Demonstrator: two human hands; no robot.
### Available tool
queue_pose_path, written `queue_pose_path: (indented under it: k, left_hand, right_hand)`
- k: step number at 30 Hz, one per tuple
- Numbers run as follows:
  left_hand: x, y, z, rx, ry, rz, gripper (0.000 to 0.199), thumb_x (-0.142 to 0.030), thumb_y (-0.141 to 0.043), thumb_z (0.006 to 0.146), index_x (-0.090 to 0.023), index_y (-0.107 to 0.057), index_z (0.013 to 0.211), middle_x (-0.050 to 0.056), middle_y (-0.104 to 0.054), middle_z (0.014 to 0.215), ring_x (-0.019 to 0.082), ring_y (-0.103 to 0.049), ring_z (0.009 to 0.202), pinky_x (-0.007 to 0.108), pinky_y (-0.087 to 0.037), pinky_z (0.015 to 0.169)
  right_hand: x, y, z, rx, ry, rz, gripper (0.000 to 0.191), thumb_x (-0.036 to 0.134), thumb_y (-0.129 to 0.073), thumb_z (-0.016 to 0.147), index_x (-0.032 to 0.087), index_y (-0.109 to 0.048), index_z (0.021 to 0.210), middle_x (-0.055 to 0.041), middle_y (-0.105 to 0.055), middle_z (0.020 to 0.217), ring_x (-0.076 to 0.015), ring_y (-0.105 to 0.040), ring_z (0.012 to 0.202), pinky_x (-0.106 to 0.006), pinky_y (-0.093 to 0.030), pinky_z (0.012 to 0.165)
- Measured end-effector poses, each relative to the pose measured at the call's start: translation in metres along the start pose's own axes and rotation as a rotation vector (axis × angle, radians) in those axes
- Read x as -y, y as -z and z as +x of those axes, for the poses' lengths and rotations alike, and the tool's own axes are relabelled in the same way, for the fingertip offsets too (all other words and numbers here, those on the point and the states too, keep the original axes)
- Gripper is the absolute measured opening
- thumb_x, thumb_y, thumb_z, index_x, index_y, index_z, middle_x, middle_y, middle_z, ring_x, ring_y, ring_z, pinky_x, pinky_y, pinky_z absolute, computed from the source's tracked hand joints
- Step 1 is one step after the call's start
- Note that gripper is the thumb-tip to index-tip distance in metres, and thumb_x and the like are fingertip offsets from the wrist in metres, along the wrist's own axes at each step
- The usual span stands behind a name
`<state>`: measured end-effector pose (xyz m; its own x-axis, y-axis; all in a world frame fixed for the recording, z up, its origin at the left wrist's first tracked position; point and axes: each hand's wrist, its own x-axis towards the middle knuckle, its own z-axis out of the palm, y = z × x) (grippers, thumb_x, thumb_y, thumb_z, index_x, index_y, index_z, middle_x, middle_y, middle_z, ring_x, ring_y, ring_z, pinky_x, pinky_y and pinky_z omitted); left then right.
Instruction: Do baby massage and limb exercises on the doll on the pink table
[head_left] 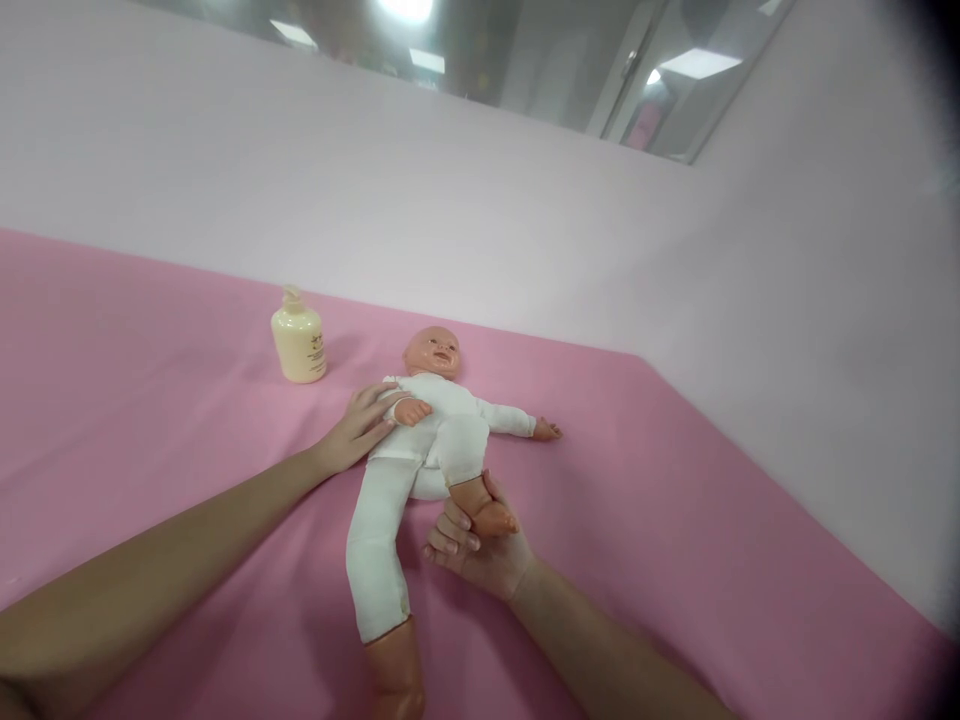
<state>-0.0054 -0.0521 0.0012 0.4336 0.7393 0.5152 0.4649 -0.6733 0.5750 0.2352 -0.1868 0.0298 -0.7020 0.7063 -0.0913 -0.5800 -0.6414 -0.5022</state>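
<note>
On the pink surface (600, 520) before you lies the white cloth-bodied baby doll (442, 398), its head (429, 354) toward the white wall (487, 230) behind. Left of that head, apart from the doll, stands the rounded cream pump bottle (296, 342). Your left grip (363, 428) rests against the doll's side nearest the bottle; your right grip (491, 562) is around one foot (496, 519), right of the other leg (375, 545).

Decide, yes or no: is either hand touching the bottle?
No: the bottle stands apart, while the left hand rests on the doll and the right hand holds its foot.
</note>
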Motion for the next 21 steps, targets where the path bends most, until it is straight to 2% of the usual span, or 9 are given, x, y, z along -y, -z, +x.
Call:
queue_pose_path:
  k: [7, 11, 17, 21]
  left_hand:
    - [-0.001, 0.001, 0.000, -0.002, 0.016, -0.024, 0.053, -0.053, -0.035, 0.101, -0.027, -0.050, 0.144, 0.009, -0.040, 0.153, 0.029, -0.030, 0.144, 0.050, -0.019, 0.122]
    - [0.000, 0.000, 0.000, -0.029, 0.066, -0.069, 0.054, -0.055, -0.033, 0.100, -0.027, -0.052, 0.142, 0.008, -0.042, 0.152, 0.028, -0.031, 0.144, 0.049, -0.021, 0.122]
    - [0.001, 0.000, 0.004, -0.121, 0.122, -0.184, 0.060, -0.059, -0.030, 0.099, -0.024, -0.049, 0.144, 0.009, -0.049, 0.149, 0.030, -0.037, 0.141, 0.051, -0.020, 0.122]
    - [0.003, -0.002, 0.005, -0.194, 0.217, -0.285, 0.062, -0.061, -0.028, 0.099, -0.024, -0.049, 0.143, 0.007, -0.049, 0.150, 0.029, -0.035, 0.143, 0.048, -0.024, 0.122]
  right_hand:
    - [0.000, 0.000, 0.001, 0.008, -0.002, -0.019, 0.064, 0.077, -0.043, 0.086, 0.019, -0.050, 0.060, 0.0051, -0.034, 0.047, -0.0131, -0.036, 0.057, -0.031, -0.043, 0.078]
    - [-0.001, 0.000, 0.000, 0.064, -0.001, -0.017, 0.065, 0.077, -0.040, 0.088, 0.018, -0.052, 0.061, 0.0043, -0.036, 0.047, -0.0134, -0.039, 0.057, -0.032, -0.043, 0.078]
    - [-0.008, 0.010, -0.002, 0.299, -0.010, -0.108, 0.079, 0.085, -0.019, 0.086, 0.018, -0.057, 0.066, 0.0010, -0.045, 0.048, -0.0165, -0.047, 0.060, -0.037, -0.045, 0.081]
    - [-0.017, 0.025, 0.002, 0.556, -0.012, -0.182, 0.086, 0.092, -0.016, 0.078, 0.019, -0.060, 0.072, -0.0015, -0.054, 0.051, -0.0180, -0.053, 0.060, -0.036, -0.044, 0.075]
